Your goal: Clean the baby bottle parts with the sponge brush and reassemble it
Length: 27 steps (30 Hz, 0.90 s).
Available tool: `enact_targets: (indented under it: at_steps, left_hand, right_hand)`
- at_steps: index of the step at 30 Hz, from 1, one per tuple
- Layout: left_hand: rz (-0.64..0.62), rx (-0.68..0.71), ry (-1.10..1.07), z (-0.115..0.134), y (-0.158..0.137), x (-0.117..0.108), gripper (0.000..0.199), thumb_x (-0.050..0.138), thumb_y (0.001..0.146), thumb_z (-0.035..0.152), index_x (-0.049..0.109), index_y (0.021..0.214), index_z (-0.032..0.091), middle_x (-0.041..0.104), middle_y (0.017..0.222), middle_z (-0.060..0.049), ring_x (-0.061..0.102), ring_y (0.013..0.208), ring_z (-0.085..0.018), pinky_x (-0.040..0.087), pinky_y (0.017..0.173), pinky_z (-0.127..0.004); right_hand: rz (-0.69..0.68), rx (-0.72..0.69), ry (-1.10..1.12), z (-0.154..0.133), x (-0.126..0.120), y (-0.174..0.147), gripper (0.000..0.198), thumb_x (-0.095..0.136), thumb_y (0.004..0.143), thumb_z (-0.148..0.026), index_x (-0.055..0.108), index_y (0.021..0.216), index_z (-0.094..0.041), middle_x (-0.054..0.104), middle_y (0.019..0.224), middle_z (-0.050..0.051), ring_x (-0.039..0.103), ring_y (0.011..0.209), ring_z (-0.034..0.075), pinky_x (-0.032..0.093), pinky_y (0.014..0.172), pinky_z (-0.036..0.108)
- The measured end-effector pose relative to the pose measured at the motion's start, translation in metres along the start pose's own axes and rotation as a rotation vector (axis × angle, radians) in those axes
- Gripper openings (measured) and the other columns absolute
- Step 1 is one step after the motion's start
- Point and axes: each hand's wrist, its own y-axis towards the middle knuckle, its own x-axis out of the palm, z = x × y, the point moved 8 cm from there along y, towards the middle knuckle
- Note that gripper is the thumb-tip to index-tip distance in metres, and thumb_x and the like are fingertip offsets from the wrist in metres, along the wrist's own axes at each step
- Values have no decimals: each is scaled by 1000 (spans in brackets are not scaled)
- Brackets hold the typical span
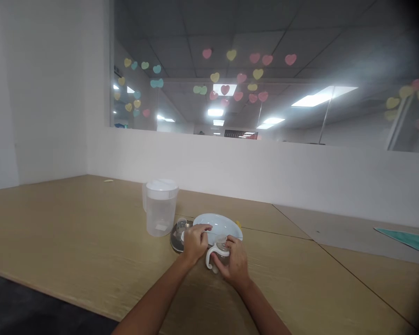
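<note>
My right hand (236, 261) is closed around a small glass teapot (222, 250) with a white curved handle (210, 257) that points to the left. Just left of it, my left hand (196, 242) has its fingers curled in a pinch over the near edge of a pale blue oval basin (214, 219). What the left fingers hold, if anything, is hidden. Beside that hand a small clear glass cup (182, 225) stands on a dark round tray (175, 243). My left hand covers part of the tray.
A translucent plastic pitcher (161, 214) with a white lid stands left of the tray. A bit of yellow (238, 224) shows behind the basin. Far right lies a teal cloth (407, 239). A small pale piece (108, 180) lies at the table's back left, near the wall.
</note>
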Motion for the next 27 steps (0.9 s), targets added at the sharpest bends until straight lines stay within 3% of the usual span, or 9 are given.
enact_targets:
  at_steps: [5, 10, 17, 27]
  left_hand:
    - [-74, -233, 416, -43, 6, -6, 32, 42, 79, 6, 65, 95, 20, 68, 100, -7, 61, 96, -20, 45, 83, -29]
    - [-134, -249, 572, -56, 6, 0, 23, 45, 82, 14, 60, 99, 15, 62, 105, -13, 55, 106, -25, 41, 89, -33]
    - [-176, -356, 545, -70, 1, 3, 30, 53, 73, 12, 54, 104, 12, 63, 105, -15, 57, 104, -27, 41, 87, -32]
    - [-10, -404, 388, -68, 3, -12, 16, 41, 84, 18, 53, 96, 18, 64, 98, -9, 61, 93, -22, 42, 77, -29]
  right_hand:
    - [42, -22, 3, -1, -1, 0, 46, 66, 75, -37, 47, 111, -18, 57, 98, 12, 57, 88, 25, 51, 73, 42]
    - [-25, 5, -60, -2, 4, 0, 62, 64, 76, -41, 42, 129, -16, 56, 108, 15, 57, 95, 28, 50, 78, 44]
    - [-36, 37, -32, -1, 3, 1, 37, 65, 75, -40, 57, 104, -19, 57, 107, 14, 58, 92, 27, 50, 77, 43]
    - [-6, -19, -27, -8, 0, 8, 24, 64, 76, -32, 57, 95, -19, 64, 91, 10, 60, 84, 24, 50, 73, 40]
